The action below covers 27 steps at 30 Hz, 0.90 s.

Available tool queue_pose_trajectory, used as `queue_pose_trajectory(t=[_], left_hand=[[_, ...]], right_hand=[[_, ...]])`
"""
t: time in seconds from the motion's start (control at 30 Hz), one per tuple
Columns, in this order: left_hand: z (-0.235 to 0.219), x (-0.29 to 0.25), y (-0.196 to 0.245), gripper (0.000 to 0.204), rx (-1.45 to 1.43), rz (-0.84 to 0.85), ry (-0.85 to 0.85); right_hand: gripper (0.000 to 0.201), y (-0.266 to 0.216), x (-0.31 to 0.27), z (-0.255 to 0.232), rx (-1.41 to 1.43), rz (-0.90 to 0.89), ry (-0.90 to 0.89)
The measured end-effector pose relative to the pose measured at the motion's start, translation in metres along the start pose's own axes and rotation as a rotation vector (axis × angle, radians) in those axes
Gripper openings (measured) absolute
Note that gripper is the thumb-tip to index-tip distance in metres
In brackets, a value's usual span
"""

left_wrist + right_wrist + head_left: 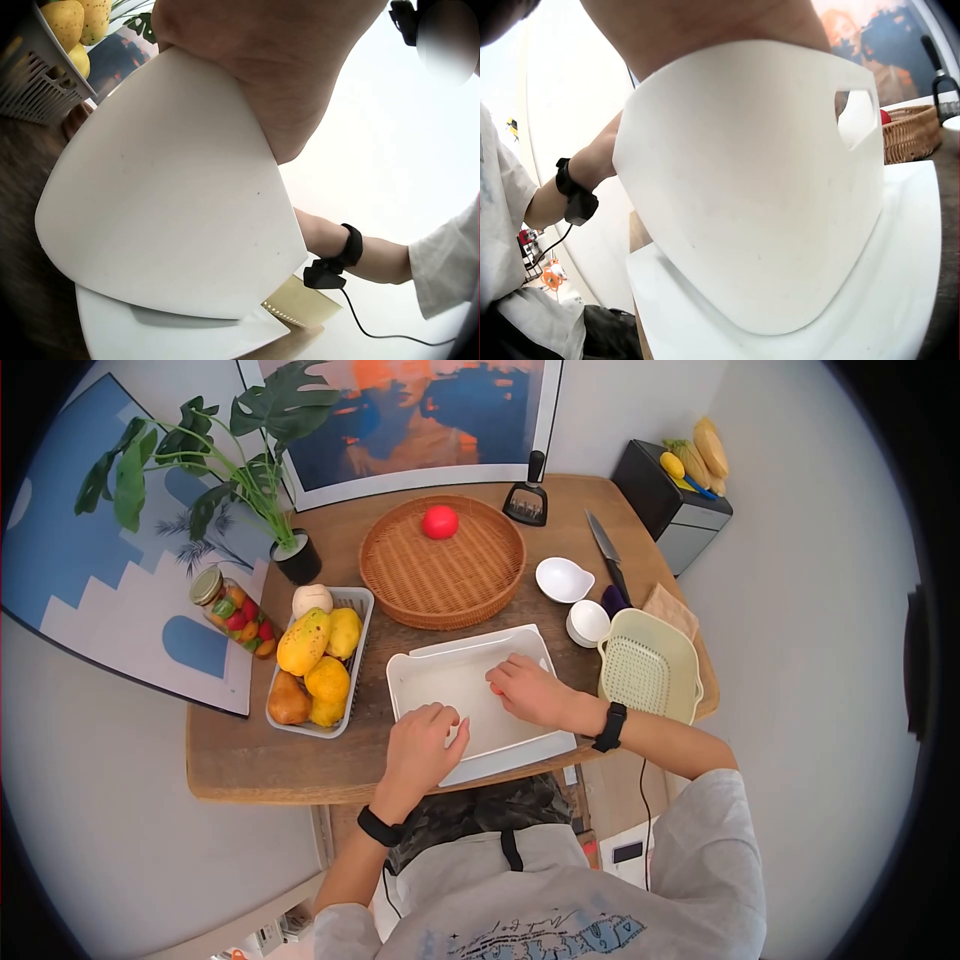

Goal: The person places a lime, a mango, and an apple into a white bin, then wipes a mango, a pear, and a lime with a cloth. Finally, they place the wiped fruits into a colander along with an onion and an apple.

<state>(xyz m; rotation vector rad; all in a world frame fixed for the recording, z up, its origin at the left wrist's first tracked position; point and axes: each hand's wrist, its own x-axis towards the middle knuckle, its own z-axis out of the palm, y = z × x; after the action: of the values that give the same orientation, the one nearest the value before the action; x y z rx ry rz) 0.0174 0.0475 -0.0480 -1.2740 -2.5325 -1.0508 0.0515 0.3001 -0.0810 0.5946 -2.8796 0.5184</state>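
Observation:
A white rectangular tub (470, 725) sits at the front of the table on a white tray (510, 760). My right hand (530, 692) reaches into it with fingers curled round a small red round thing, probably a tomato (496, 688), of which only a sliver shows. Over the tub's near left side is my left hand (425, 745), its fingers loosely bent and thumb apart, with nothing visible between them. Both wrist views are filled mostly by the tub's outer walls, which hide the fingers. Behind the tub, a red tomato (440, 522) lies in a round wicker tray (400, 575).
On the left stand a grey basket (368, 610) of fruit, a jar (235, 615) and a potted plant (296, 557). To the right are a pale yellow colander (650, 660), white bowls (565, 580), and a knife (605, 550). A black-handled grater-like tool (527, 500) stands behind.

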Motion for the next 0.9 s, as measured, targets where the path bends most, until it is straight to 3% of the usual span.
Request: queue_pose_trajectory(t=[0.33, 0.43, 0.47, 0.5, 0.6, 0.73, 0.9], left_hand=[[0.004, 0.0, -0.003, 0.018, -0.005, 0.035, 0.056], [0.001, -0.002, -0.001, 0.018, -0.022, -0.018, -0.008], [0.001, -0.002, -0.001, 0.019, -0.023, -0.015, -0.004], [0.001, -0.002, 0.0, 0.019, -0.023, -0.011, -0.001], [0.002, -0.001, -0.002, 0.019, -0.024, -0.008, 0.007], [0.003, 0.0, -0.002, 0.018, -0.011, 0.042, 0.074], [0.0, -0.001, 0.0, 0.018, -0.008, 0.005, 0.024]], right_hand=[[0.013, -0.019, 0.011, -0.048, 0.049, -0.044, -0.159], [0.013, -0.003, 0.035, -0.079, 0.065, -0.06, 0.143], [0.019, 0.002, 0.046, -0.094, 0.042, -0.019, 0.294], [0.027, 0.003, 0.055, -0.111, -0.019, 0.092, 0.331], [0.035, -0.006, 0.063, -0.131, -0.066, 0.029, 0.577], [0.038, -0.014, 0.031, -0.112, 0.043, 0.082, 0.376], [0.045, -0.021, -0.025, -0.07, 0.112, 0.337, 0.38]])
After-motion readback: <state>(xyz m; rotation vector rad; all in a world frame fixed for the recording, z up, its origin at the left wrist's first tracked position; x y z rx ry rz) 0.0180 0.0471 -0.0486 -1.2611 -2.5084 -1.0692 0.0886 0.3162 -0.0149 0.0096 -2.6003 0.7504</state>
